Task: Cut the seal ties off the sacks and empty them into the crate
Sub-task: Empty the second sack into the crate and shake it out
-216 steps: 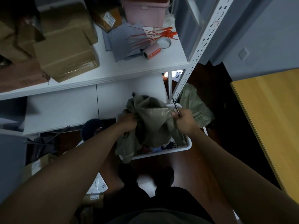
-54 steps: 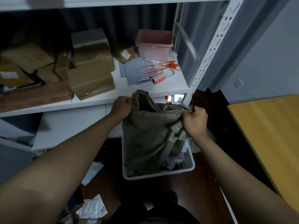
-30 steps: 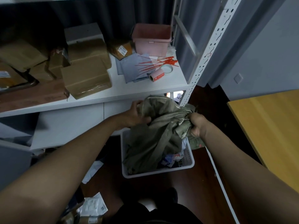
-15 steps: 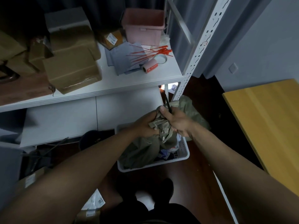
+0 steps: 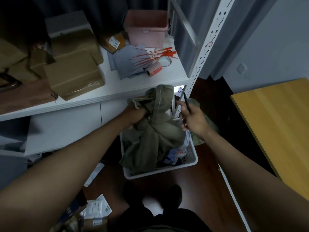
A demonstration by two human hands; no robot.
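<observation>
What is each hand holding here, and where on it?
Left hand grips the sack at its bunched top. Right hand holds a thin dark tool by its lower end.

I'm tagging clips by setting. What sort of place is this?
Probably a parcel sorting or storage room: metal shelving stacked with cardboard boxes, red seal ties lying beside them, and labelled packets in the white crate on the floor.
</observation>
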